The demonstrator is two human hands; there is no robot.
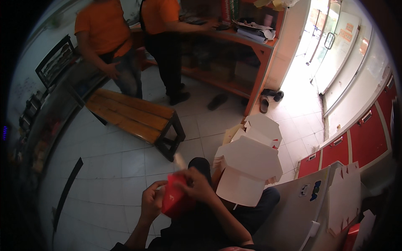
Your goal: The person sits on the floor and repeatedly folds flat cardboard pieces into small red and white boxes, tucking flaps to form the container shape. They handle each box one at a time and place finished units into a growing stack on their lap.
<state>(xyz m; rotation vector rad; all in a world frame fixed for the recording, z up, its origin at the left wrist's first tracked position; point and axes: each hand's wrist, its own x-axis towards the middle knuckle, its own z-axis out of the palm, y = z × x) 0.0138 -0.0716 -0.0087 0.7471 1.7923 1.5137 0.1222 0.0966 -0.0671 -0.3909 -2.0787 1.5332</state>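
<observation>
Both my hands hold a red cardboard box (173, 198) low in the middle of the view, above my lap. My left hand (151, 200) grips its left side with curled fingers. My right hand (200, 184) lies over its top right edge. A pale flap (180, 161) sticks up from the box. Just right of my hands, a pile of flat white box blanks (249, 169) rests on my knees.
A wooden bench (134, 117) with black legs stands on the tiled floor ahead. Two people in orange shirts (104, 25) stand behind it by a wooden counter (251, 46). Red cabinets (360, 138) and a white appliance (293, 213) with more white blanks (345, 196) sit at right.
</observation>
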